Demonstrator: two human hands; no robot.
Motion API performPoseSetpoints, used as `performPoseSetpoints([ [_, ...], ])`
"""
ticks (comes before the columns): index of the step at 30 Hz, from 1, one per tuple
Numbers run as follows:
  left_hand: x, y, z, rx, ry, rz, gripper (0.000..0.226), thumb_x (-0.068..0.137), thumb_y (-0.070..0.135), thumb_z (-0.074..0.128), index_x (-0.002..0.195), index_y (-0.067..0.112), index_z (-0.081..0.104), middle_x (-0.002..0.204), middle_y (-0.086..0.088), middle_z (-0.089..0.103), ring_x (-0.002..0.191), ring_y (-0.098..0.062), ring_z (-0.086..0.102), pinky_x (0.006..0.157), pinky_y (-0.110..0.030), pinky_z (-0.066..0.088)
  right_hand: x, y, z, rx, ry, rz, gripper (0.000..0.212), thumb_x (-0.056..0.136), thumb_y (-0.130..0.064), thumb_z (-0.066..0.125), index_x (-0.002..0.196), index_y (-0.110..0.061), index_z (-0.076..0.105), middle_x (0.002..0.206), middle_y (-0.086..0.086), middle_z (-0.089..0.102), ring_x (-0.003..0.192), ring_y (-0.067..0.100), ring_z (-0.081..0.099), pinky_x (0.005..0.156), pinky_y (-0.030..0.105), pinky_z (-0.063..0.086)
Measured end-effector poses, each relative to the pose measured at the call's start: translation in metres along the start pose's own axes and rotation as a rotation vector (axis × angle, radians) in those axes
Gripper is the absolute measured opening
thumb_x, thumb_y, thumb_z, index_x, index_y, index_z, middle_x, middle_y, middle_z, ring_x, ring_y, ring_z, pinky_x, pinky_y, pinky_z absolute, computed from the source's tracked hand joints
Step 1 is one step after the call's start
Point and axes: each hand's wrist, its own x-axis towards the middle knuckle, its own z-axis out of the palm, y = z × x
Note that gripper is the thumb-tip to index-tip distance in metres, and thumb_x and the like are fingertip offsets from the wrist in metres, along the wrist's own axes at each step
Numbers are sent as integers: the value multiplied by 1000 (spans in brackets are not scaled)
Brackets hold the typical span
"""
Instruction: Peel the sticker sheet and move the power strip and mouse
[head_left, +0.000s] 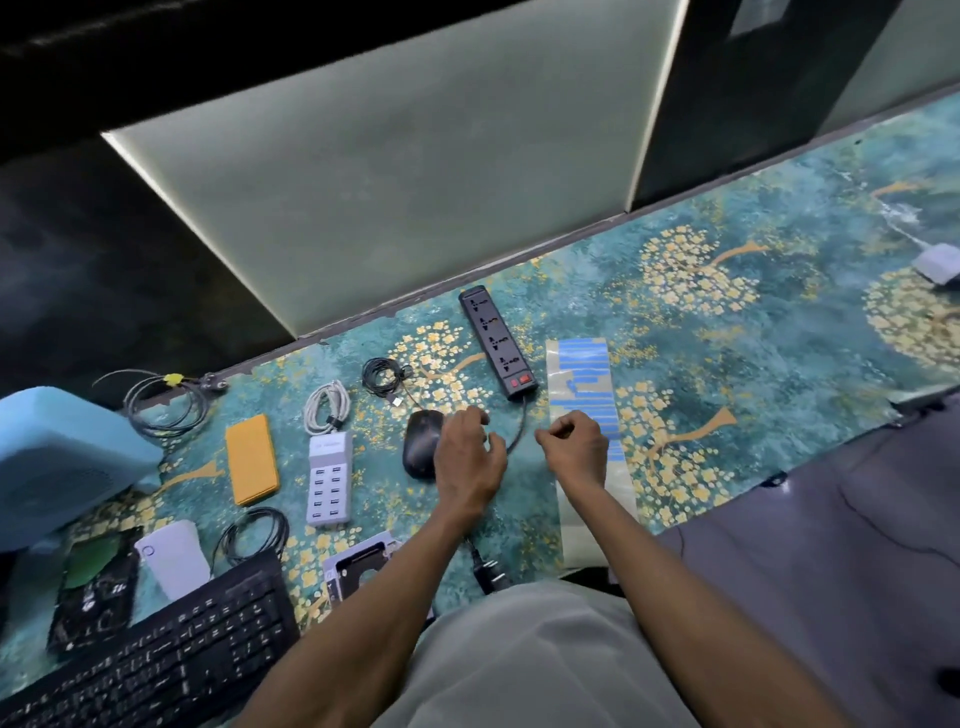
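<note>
Lying on the patterned cloth (779, 322), the black power strip (497, 343) is running its long axis away from the person, switch end nearest and its cord (519, 431) trailing back between both hands. The left hand (467, 457) is hovering with fingers loosely spread beside the black mouse (422, 441), nearer the cord. The right hand (574, 447) is curling over the blue-striped sheet (587, 379); whether it is pinching anything cannot be told.

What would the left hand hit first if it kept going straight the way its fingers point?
Probably the black power strip: the left hand points up-table toward its switch end, beside the black mouse. Height is unclear.
</note>
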Motion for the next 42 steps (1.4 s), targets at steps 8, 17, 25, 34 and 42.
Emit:
performPoseSetpoints([
  [8, -11, 49, 43, -216, -435, -232, 25, 76, 20, 66, 97, 6, 62, 88, -13, 69, 82, -32, 64, 70, -39, 51, -2, 50, -58, -87, 301, 130, 25, 78, -15, 74, 99, -19, 61, 111, 8, 62, 102, 36, 59, 79, 43, 51],
  [17, -2, 59, 50, -528, -445, -494, 34, 72, -4, 73, 100, 10, 59, 97, -20, 68, 80, -32, 69, 61, -43, 59, -9, 63, -67, -62, 176, -70, 28, 77, -15, 83, 100, -21, 67, 103, 2, 64, 92, 22, 64, 78, 41, 56],
  [25, -7, 47, 39, -590, -322, -250, 30, 73, -1, 84, 85, 13, 61, 77, -7, 69, 73, -17, 68, 69, -33, 58, -10, 41, -50, -61, 5, -289, 21, 80, -10, 82, 100, -13, 76, 91, -3, 70, 74, 17, 70, 75, 34, 60],
  [34, 3, 43, 32, -644, -468, -298, 26, 85, -7, 67, 100, 11, 55, 88, -19, 70, 75, -23, 63, 62, -30, 49, -6, 42, -51, -135, -12, -309, 21, 80, -24, 84, 99, -20, 75, 101, 1, 71, 73, 12, 68, 73, 28, 56],
  [42, 4, 50, 32, -618, -496, -273, 29, 82, -8, 63, 92, 18, 54, 82, -11, 67, 70, -23, 61, 63, -33, 48, -6, 38, -57, -230, 1, -353, 12, 88, -27, 75, 95, -18, 78, 100, 2, 73, 78, 17, 68, 75, 35, 57],
])
